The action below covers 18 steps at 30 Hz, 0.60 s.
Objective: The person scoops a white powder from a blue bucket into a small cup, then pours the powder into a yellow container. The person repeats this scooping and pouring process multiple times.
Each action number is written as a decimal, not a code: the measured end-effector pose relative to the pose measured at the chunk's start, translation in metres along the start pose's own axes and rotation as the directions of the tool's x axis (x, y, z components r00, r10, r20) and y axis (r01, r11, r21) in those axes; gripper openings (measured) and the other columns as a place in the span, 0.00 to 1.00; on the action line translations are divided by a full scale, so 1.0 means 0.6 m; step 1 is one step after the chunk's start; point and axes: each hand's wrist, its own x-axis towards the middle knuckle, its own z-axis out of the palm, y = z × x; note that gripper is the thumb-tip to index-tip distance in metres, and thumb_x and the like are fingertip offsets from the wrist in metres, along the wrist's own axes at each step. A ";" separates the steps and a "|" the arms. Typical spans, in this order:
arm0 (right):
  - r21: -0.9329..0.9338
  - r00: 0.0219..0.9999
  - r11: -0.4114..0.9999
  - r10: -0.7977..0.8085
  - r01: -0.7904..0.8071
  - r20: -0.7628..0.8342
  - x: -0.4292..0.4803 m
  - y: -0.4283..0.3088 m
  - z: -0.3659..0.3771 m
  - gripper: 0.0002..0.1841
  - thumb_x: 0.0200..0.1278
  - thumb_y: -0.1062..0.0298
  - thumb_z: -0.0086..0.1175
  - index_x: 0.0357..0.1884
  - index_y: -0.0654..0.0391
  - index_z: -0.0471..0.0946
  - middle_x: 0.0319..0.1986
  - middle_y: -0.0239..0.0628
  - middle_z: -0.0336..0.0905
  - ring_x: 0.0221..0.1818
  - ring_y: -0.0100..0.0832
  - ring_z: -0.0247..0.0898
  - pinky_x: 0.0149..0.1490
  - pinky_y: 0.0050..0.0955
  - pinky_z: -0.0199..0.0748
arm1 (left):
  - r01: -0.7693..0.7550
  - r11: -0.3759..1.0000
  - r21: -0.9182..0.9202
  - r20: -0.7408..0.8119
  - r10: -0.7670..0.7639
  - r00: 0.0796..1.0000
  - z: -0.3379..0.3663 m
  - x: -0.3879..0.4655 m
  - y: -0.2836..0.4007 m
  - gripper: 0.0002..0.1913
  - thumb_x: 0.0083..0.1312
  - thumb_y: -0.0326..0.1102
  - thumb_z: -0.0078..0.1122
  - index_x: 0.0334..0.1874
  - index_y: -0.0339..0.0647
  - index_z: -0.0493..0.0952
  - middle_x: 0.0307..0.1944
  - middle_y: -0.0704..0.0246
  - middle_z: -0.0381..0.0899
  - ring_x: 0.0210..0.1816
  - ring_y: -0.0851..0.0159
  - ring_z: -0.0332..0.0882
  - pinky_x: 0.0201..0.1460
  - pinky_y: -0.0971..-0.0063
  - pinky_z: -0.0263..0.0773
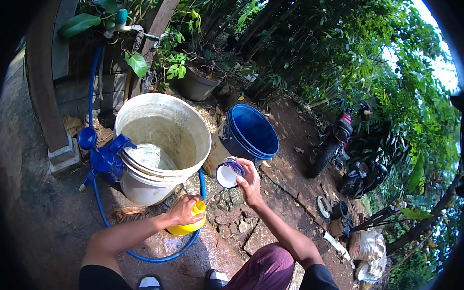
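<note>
My left hand (184, 211) grips a yellow plastic bottle (187, 227) by its upper part, its round mouth uncovered and facing up. The bottle is just above the wet ground, beside a large white bucket (159, 193) that holds some water. My right hand (250, 180) holds a small cup-like container (228, 175), white inside with a dark blue rim, tilted so that its inside shows. Behind it stands a bucket with a blue inside (254, 130). A dark blue sprayer head (104, 159) hangs at the white bucket's left side.
A blue hose (159, 258) curves over the ground around the white bucket. A wooden post (42, 86) rises at the left, and a potted plant (197, 83) stands behind the buckets. Motorcycles (331, 141), a white pipe (339, 248) and a sack (370, 251) are at the right.
</note>
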 end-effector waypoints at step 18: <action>-0.097 0.998 0.994 -0.054 0.055 0.011 0.010 -0.014 -0.014 0.40 0.58 0.45 0.70 0.66 0.56 0.66 0.68 0.43 0.66 0.65 0.37 0.68 0.64 0.42 0.74 | -0.034 0.999 0.021 -0.064 0.035 0.997 0.014 -0.006 -0.014 0.26 0.61 0.51 0.69 0.49 0.34 0.80 0.39 0.51 0.85 0.42 0.45 0.85 0.52 0.56 0.79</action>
